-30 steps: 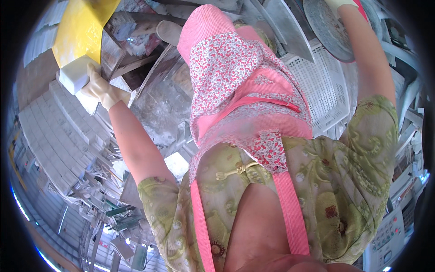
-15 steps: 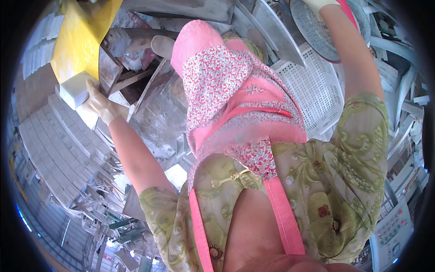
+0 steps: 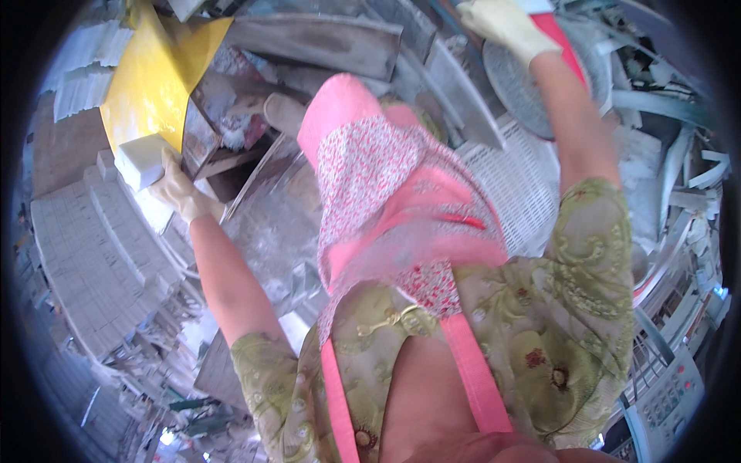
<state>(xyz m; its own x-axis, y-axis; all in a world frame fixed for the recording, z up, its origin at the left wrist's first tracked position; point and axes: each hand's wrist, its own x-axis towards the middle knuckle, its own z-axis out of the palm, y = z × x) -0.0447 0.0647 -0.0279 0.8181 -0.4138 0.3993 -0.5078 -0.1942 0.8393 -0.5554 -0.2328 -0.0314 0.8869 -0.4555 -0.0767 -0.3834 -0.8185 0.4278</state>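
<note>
Left hand [image 3: 179, 189] grips a white block [image 3: 143, 160]; right hand [image 3: 505, 27], partly cut off, grip unclear.

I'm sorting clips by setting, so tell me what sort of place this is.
Probably a small workshop or packing area. Rows of stacked white blocks fill the left side, a white perforated crate sits beyond the pink apron, and the gloved left hand holds another white block.

One head-worn fisheye camera looks steeply down the person's own front, very near the pink apron [image 3: 401, 208] (which fills the middle); straight edges bend at the rim, and both forearms reach upward.
</note>
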